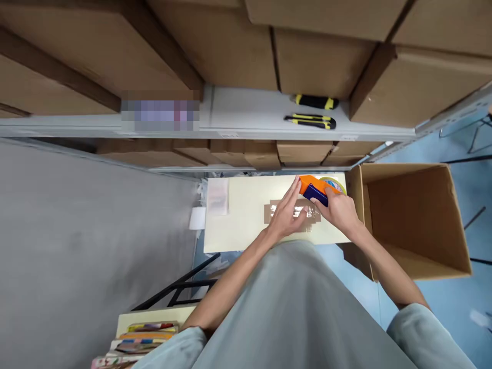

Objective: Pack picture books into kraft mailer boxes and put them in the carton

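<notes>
My right hand [341, 211] is wrapped around an orange and dark blue tape dispenser [315, 192]. The round part at its right end, partly covered by my hand, looks like a tape roll [332, 183]. My left hand [285, 218] has its fingers stretched out and its thumb apart, with the fingertips at the left end of the dispenser. Under my left hand lies a small brown cardboard piece [272, 211] with shiny clear strips across it. It rests on the cream tabletop [242, 233], and my left hand hides some of it.
Two yellow-and-black utility knives [311, 121] lie on the grey shelf [246, 110] among cardboard boxes [323, 66]. A large open carton [418, 220] stands right of the table. A pale pinkish packet [217, 197] lies at the table's left. Colourful stacked packs [146, 338] sit lower left.
</notes>
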Tool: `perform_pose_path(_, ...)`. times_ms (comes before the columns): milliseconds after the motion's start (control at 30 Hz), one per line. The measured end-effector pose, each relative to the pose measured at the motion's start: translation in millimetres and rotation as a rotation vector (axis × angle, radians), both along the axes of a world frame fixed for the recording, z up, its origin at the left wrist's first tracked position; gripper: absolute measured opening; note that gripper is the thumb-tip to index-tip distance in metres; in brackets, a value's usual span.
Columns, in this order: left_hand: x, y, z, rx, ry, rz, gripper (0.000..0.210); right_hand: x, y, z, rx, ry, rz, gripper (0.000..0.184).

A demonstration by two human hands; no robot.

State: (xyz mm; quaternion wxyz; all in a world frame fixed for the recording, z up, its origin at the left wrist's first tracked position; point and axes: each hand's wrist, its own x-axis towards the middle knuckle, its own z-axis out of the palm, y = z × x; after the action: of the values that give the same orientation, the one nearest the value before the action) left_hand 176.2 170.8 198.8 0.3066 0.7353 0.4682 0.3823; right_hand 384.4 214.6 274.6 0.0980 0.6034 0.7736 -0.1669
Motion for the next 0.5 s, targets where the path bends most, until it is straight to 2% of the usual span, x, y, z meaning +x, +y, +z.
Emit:
perform_pose_path(133,-58,39,44.6,0.153,0.030,0.174,0.077,-68,56,30.2,0.181,0.119,0.141,0.068)
perform_pose_path(233,-105,81,59.4,0.165,0.044,0.306,0.083,-125,111,45.8,0.269,0.182,0.243,0.074)
perform_pose_path(300,-133,114,57.6,0.122,0.048,0.372,0.085,-159,149,49.3,0.312,0.206,0.308,0.076)
perform_pose_path(367,-156,145,48.0,0.080,0.037,0.401,0.087,-186,183,46.3,0.341,0.206,0.353,0.078)
perform_pose_path(433,-171,170,34.7,0.030,0.021,0.401,0.088,-205,209,37.9,0.339,0.171,0.372,0.079)
perform_pose_path(500,-180,185,22.9,-0.025,0.021,0.391,0.089,-218,226,27.3,0.320,0.134,0.384,0.080)
